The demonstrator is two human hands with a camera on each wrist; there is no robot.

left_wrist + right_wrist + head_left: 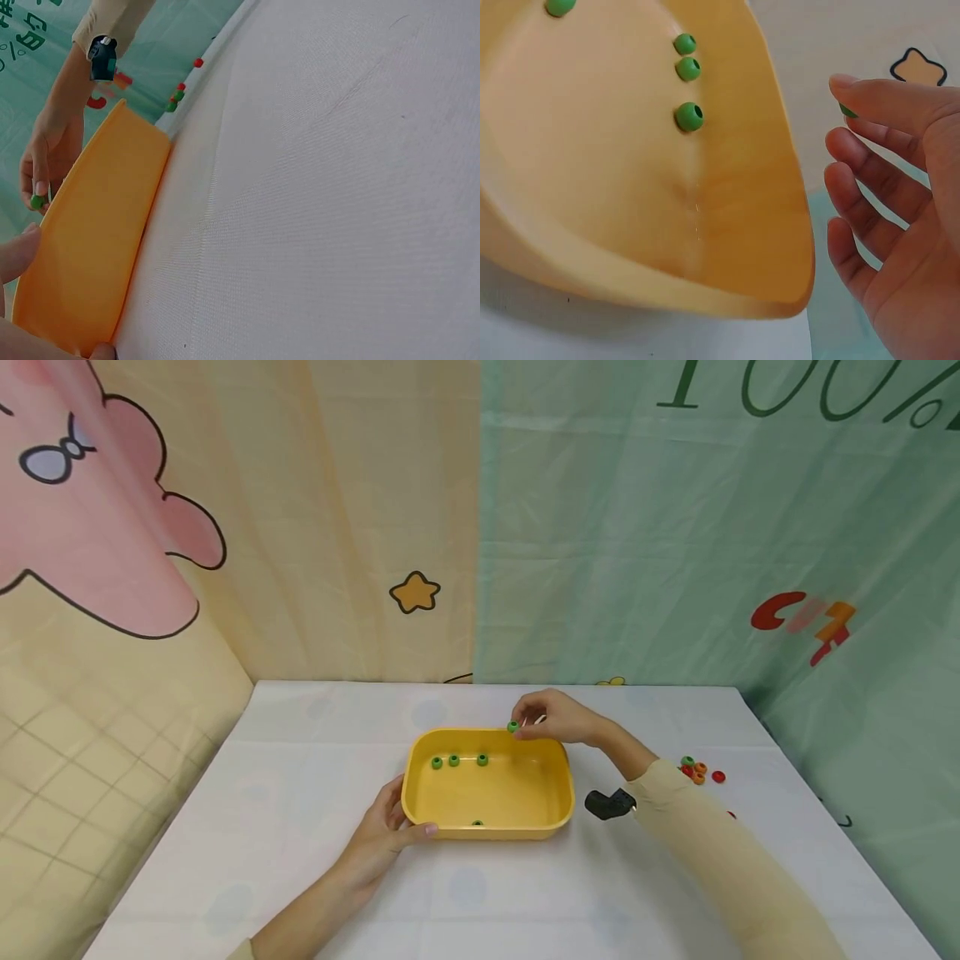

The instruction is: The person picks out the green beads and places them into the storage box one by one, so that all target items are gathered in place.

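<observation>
A yellow plastic tray (pixel 525 789) stands on the white table, with several green beads (pixel 482 760) lying inside it. My left hand (pixel 378 835) grips its left front corner, thumb over the rim. At the far right rim, my right hand (pixel 558 717) pinches one green bead (pixel 513 727) between thumb and fingertips, just above the tray's back edge. In the right wrist view that bead (pixel 848 111) is mostly hidden behind the thumb, while the other fingers curve loosely. From the left wrist, the tray's outer wall (pixel 101 232) shows beside the left thumb.
To the right on the table lies a small group of red, orange and green beads (pixel 699 768), with a separate red bead (pixel 718 777) nearby. A black device (pixel 609 804) is worn on the right wrist. Printed curtains (pixel 360 527) hang behind and beside the table.
</observation>
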